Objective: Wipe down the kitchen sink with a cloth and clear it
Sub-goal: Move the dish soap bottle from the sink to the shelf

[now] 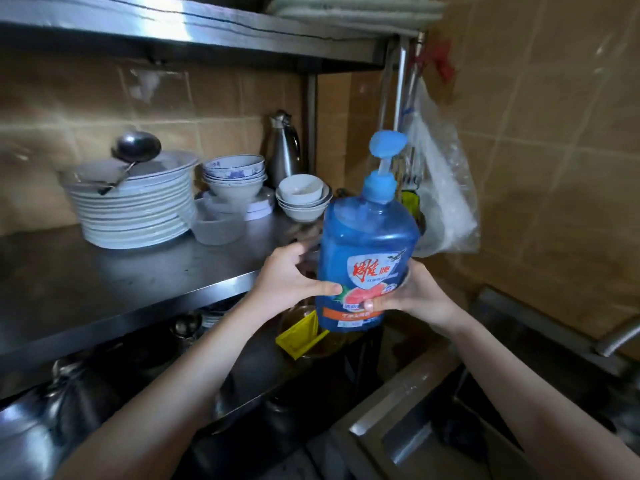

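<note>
— Where is the soap bottle [367,258]?
— Head view: upright, pump on top, in the air; left hand [291,282] and right hand [412,296] clasp its lower sides; shelf [121,282] lies left, nearer the left hand; sink [391,393] below right.

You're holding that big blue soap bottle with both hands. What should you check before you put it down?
1. Grip: the left hand and the right hand both hold the soap bottle low on its sides: ok.
2. Bottle upright with the pump on top: ok, it leans only a little.
3. Bare spot on the steel shelf in front of the stack of plates: ok.
4. Gap between the bottle and the white bowls behind it: cannot tell.
5. Pump dripping or not: cannot tell, the picture is blurry.
</note>
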### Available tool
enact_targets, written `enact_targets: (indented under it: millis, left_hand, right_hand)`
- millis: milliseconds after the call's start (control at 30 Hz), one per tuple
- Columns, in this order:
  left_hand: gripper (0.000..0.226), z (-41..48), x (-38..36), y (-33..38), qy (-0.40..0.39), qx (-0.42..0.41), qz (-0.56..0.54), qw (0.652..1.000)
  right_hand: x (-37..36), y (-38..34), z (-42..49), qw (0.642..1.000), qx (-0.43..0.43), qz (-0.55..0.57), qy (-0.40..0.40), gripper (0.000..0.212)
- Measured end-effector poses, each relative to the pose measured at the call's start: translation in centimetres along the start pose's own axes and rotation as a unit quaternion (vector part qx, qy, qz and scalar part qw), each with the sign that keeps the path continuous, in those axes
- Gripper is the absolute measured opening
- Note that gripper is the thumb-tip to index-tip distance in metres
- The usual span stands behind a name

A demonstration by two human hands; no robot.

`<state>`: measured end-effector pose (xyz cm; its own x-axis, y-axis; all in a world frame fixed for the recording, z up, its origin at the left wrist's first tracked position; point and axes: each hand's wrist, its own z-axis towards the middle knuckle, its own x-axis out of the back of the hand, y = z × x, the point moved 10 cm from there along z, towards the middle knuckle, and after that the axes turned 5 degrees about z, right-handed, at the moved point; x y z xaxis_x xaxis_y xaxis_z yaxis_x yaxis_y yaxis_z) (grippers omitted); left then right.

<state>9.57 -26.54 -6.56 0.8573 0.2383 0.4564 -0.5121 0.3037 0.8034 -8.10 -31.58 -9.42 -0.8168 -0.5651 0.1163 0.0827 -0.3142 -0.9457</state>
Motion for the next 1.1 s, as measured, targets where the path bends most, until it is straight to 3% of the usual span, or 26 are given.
enact_targets:
  millis: [433, 600, 767, 1100]
  left_hand:
    - [0.071, 0.1, 9.9, -5.3, 0.07, 0.026, 0.012, 0.997]
    - [0.065, 2.0, 11.6, -8.1, 0.101, 0.055, 0.021, 0.993]
    - [0.085, 4.2, 13.3, -10.1, 0.131, 0.085, 0.041, 0.987]
    - [0.091, 8.1, 15.7, -16.4, 0.158, 0.17, 0.008, 0.973]
  right_hand:
    - [-8.8, 1.6, 9.1, 0.996, -0.033, -0.03, -0.076, 0.077]
    - [-9.7, 3.0, 13.7, 0.992, -0.053, -0.045, -0.103, 0.072]
    - [-10.5, 5.1, 18.5, 0.99, -0.058, -0.051, -0.122, 0.071]
    - [-11.7, 8.9, 26.5, 0.984, -0.063, -0.064, -0.154, 0.07]
